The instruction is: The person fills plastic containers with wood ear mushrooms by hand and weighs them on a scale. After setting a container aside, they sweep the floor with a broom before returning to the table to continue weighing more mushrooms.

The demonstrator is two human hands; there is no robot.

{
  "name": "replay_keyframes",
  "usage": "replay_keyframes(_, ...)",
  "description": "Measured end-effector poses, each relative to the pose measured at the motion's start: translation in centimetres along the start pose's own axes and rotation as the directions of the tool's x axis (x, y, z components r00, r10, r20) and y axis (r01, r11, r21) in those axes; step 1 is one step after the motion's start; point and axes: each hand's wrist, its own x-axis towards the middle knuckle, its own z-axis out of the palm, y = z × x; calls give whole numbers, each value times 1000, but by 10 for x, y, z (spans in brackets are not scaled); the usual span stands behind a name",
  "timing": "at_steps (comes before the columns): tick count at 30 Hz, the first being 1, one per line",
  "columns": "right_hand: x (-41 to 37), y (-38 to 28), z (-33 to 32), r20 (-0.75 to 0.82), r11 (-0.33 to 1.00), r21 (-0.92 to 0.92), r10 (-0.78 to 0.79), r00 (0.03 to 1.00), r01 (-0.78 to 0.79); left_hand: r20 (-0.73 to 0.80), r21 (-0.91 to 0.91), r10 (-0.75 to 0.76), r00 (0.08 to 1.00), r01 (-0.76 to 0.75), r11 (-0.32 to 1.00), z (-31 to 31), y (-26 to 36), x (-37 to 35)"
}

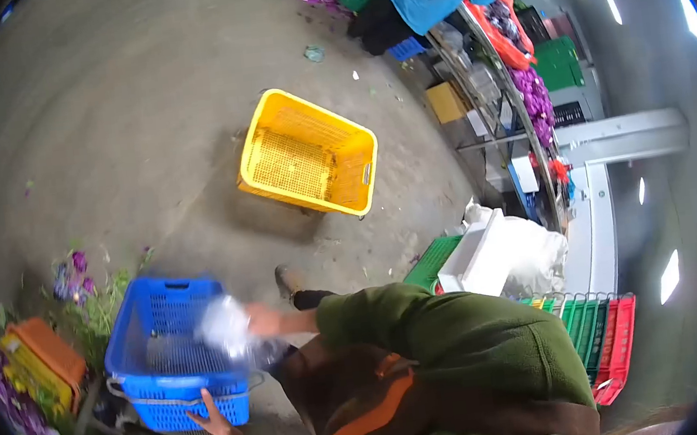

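Observation:
My right hand (266,320), smeared by motion, holds a crumpled piece of clear plastic (225,324) over the near edge of a blue plastic crate (180,387). The crate has perforated walls and a wire handle along its side. Against that outer side rests my left hand (215,422), fingers spread, thumb up over the wire. Little shows inside the crate besides its slatted bottom. A yellow crate (303,119) with a dirty mesh bottom lies apart on the floor, beyond my hands.
Green stems and purple scraps (80,278) lie beside the blue crate, near orange and yellow crates (51,359). A shelf rack (487,73) holds purple produce. Green and red crates (608,343) and a white box (475,256) stand at right. My shoe (288,281) is close by.

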Motion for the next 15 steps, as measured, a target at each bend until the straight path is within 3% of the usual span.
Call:
replay_keyframes(1, 12, -1, -97, -149, 920, -67, 373, 916, -385, -66, 77, -61, 996, 66, 995, 67, 4, 7)
replay_keyframes(2, 41, 55, -125, -408, 910, -21, 370, 835, -413, -197, 196, -90, 976, 129, 972, 85, 25, 7)
replay_keyframes(3, 61, 81, -173, -670, 936, 18, 273, 691, -352, -167, 109, -96, 981, 115, 987, 108, 19, 15)
replay_keyframes(4, 73, 96, -214, -706, 872, 23, 361, 609, -490, -155, 40, -118, 981, 125, 991, 110, 9, 10)
replay_keyframes(5, 85, 117, -248, -763, 874, 6, 319, 562, -487, -124, 69, -138, 983, 147, 987, 113, 2, 4)
replay_keyframes(6, 103, 130, -279, -720, 810, 10, 413, 558, -587, -130, 87, -135, 982, 147, 985, 126, 18, -2)
replay_keyframes(8, 143, 165, -315, -680, 643, -135, 493, 542, -754, -159, 424, -65, 985, 127, 897, 157, 58, -14)
replay_keyframes(9, 158, 191, -330, -651, 650, -180, 485, 585, -739, -272, 544, 6, 962, 149, 826, 158, 33, -2)
replay_keyframes(10, 178, 210, -340, -617, 667, -226, 466, 634, -710, -272, 391, -7, 962, 117, 913, 176, 52, -7)
replay_keyframes(12, 187, 205, -341, -507, 576, -485, 429, 748, -658, -147, 704, 402, 904, -190, 685, 132, -23, 15)
replay_keyframes(13, 187, 207, -345, -399, 592, -495, 495, 772, -636, -297, 438, 274, 915, -124, 890, 145, -2, 12)
replay_keyframes(14, 191, 225, -343, -401, 568, -534, 482, 779, -626, -371, 109, 101, 923, -64, 992, 161, 23, 4)
replay_keyframes(15, 200, 258, -339, -413, 533, -572, 469, 781, -623, -217, 53, -74, 973, 87, 995, 160, 38, 0)
